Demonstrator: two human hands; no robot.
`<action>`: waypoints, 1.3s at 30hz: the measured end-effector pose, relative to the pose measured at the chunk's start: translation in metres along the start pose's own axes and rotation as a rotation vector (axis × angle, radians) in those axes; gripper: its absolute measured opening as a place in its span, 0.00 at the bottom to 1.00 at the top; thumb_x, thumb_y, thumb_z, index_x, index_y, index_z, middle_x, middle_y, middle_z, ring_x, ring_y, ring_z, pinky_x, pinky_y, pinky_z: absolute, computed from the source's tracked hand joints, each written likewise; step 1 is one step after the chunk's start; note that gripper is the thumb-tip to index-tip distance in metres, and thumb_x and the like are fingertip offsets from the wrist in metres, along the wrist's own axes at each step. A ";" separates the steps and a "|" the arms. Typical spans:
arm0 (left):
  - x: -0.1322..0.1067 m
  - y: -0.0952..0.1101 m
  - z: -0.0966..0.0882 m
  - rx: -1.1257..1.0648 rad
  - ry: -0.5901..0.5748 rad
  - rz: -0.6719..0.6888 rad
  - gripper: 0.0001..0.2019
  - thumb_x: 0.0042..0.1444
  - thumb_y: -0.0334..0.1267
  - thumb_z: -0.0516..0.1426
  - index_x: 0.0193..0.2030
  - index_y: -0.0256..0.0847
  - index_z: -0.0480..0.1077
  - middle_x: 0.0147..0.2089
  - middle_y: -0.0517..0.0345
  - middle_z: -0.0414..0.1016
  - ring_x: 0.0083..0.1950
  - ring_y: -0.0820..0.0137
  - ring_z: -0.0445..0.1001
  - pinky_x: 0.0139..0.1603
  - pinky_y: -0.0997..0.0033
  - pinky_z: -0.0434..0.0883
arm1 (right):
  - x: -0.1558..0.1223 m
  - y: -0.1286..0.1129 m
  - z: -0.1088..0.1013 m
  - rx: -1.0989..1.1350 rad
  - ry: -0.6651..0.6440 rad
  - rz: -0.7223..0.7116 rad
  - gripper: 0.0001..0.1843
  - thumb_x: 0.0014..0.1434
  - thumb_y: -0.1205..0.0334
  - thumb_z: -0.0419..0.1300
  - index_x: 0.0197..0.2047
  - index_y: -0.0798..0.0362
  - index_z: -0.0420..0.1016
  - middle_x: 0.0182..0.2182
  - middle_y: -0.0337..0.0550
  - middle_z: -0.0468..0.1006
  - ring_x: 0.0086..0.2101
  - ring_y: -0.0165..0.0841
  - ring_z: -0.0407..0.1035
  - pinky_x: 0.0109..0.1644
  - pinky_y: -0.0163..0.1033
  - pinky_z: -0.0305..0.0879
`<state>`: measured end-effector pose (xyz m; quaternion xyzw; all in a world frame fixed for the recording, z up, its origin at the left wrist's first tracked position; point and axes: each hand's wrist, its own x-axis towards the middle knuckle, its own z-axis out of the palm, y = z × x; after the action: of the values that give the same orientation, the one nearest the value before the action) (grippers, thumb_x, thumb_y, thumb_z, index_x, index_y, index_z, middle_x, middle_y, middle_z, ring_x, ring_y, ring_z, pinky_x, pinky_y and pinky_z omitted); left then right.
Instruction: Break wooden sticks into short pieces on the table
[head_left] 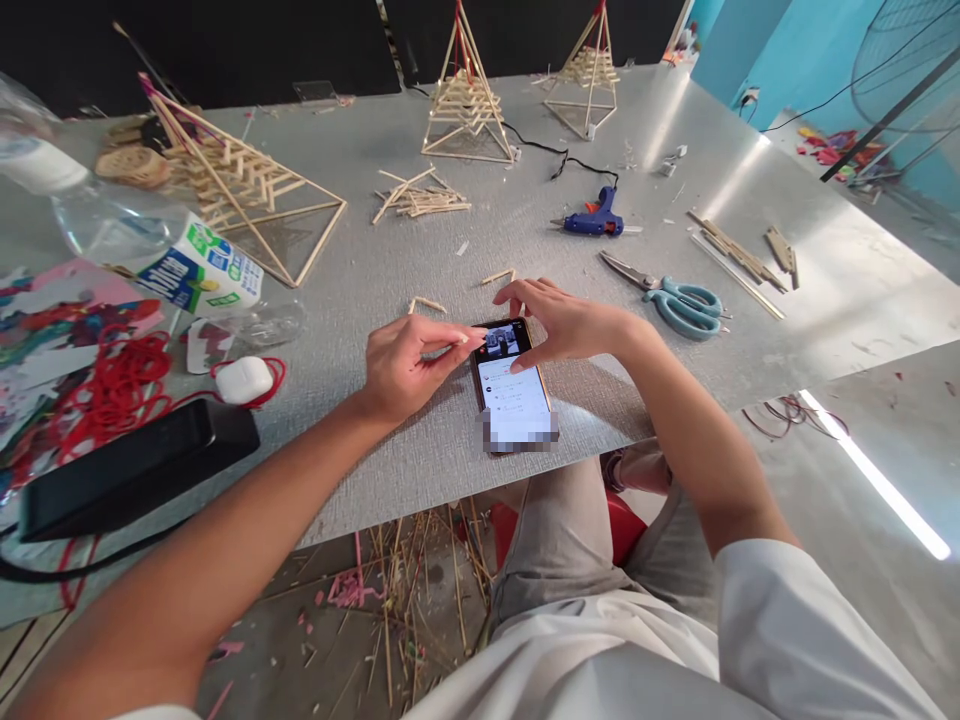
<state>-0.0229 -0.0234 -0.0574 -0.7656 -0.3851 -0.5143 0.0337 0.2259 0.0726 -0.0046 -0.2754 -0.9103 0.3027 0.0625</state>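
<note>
A smartphone [517,385] with a lit screen lies on the table near its front edge, a picture at the top and lines of text below. My left hand [409,365] is at the phone's upper left corner, thumb and forefinger pinched together. Whatever is in that pinch is too small to make out. Over the phone's upper right side, my right hand [574,325] arches with thumb and fingers apart, the thumb above the screen. Just beyond my hands lie two small bent pieces of joined sticks, one on the left [427,305] and one on the right [500,276].
Stick pyramids [465,105] stand at the back. A stick pile [424,197], a blue glue gun [596,215] and blue-handled scissors [679,302] lie beyond my hands. Leftward are a plastic bottle [202,265], red cord [127,400], a white earphone case [244,380] and a black box [142,470].
</note>
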 end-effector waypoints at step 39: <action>0.009 0.000 -0.006 0.156 -0.036 -0.032 0.21 0.67 0.36 0.57 0.25 0.44 0.53 0.19 0.67 0.54 0.20 0.74 0.54 0.25 0.68 0.55 | 0.006 0.010 0.004 -0.043 0.031 -0.005 0.38 0.60 0.41 0.70 0.67 0.52 0.69 0.57 0.56 0.77 0.61 0.51 0.67 0.70 0.59 0.65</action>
<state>-0.0258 -0.0209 -0.0473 -0.7634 -0.4369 -0.4693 0.0781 0.2249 0.0805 -0.0136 -0.2791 -0.9162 0.2785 0.0716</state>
